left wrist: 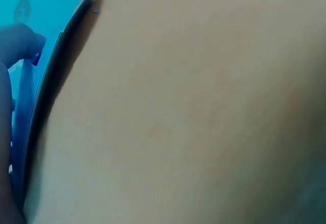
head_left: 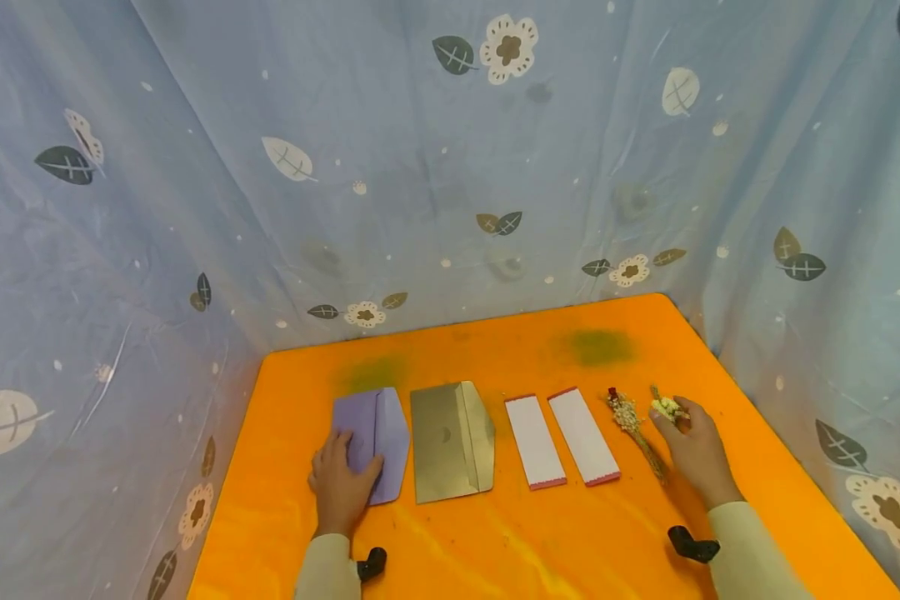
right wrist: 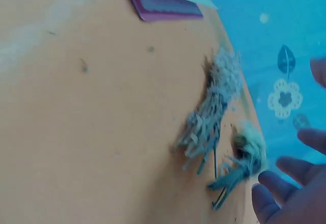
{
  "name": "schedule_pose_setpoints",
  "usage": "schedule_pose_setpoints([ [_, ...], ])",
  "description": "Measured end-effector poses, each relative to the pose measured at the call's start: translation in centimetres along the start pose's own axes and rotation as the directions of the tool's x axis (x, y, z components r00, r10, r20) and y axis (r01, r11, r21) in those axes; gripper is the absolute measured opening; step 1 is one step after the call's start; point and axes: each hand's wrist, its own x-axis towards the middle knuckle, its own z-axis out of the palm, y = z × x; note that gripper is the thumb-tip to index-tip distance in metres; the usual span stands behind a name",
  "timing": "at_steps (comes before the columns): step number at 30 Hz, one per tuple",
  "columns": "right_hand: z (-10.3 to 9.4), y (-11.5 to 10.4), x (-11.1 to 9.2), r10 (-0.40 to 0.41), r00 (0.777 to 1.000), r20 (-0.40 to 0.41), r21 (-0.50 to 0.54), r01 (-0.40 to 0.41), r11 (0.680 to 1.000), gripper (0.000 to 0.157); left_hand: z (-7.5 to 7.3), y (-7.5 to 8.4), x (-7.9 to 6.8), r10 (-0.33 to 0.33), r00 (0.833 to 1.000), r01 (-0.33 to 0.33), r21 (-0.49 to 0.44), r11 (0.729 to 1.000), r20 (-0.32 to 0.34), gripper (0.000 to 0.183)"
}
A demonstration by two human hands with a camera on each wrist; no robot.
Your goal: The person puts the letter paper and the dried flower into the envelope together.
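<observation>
Two envs are lying on the L half of the orange tbl (head_left: 487, 542). My L hand (head_left: 341, 479) is resting on the purple env (head_left: 393, 437), fingers loosely spread on top, not clenched, & it's covering most of the env's L side. The gold env (head_left: 441, 442) is sitting just R of it, flap facing R. Over on the far R, my R hand (head_left: 699, 454) is curving around the yellow flower bunch (head_left: 667, 408), fingers relaxed & apart, not gripping; the bunch is lying on the tbl nr its R edge, partly hidden by my fingers in the head view. Btwn my hands, besides the gold env, two white cards w/ pink ends are lying side by side, L card (head_left: 535, 442) & R card (head_left: 583, 435), slightly slanted. The longer dried bunch (head_left: 628, 418), w/ a red bloom, is lying just L of the yellow one, so it's sitting btwn that & the cards. Blue curtain (head_left: 420, 192) w/ flowers & leaves is hemming in the back & both sides. Green smudges (head_left: 598, 347) are marking the tbl's back part.
</observation>
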Motion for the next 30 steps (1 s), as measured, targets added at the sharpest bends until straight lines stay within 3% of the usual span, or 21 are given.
schedule_pose_setpoints([
  [5, -1.0, 0.5, -0.3, 0.151, 0.984, -0.091, 0.114, -0.141, 0.983, 0.085, -0.1, 0.2, -0.1, -0.010, 0.997, 0.003, -0.099, 0.995, -0.072, 0.069],
  [10, -2.3, 0.3, 0.1, 0.315, 0.949, -0.025, 0.307, -0.292, 0.906, 0.086, -0.1, 0.3, -0.2, -0.028, 0.995, 0.015, -0.136, 0.991, -0.096, 0.065],
  [13, -2.9, 0.0, 0.4, 0.324, 0.944, 0.063, 0.377, -0.323, 0.868, 0.089, 0.2, 0.1, -0.3, -0.036, 0.994, 0.021, -0.138, 0.990, -0.106, 0.064],
  [19, -2.8, -0.4, 0.7, 0.290, 0.944, 0.159, 0.382, -0.329, 0.863, 0.088, 0.4, -0.1, -0.2, -0.026, 0.993, 0.013, -0.109, 0.994, -0.117, 0.063],
  [24, -2.3, -1.0, 0.8, 0.292, 0.942, 0.167, 0.420, -0.336, 0.843, 0.090, 0.3, 0.0, -0.1, -0.018, 0.992, 0.006, -0.103, 0.995, -0.122, 0.062],
  [30, -1.9, -0.9, 0.8, 0.301, 0.946, 0.124, 0.374, -0.325, 0.868, 0.088, 0.2, 0.2, -0.4, -0.034, 0.994, 0.022, -0.110, 0.994, -0.107, 0.062],
])
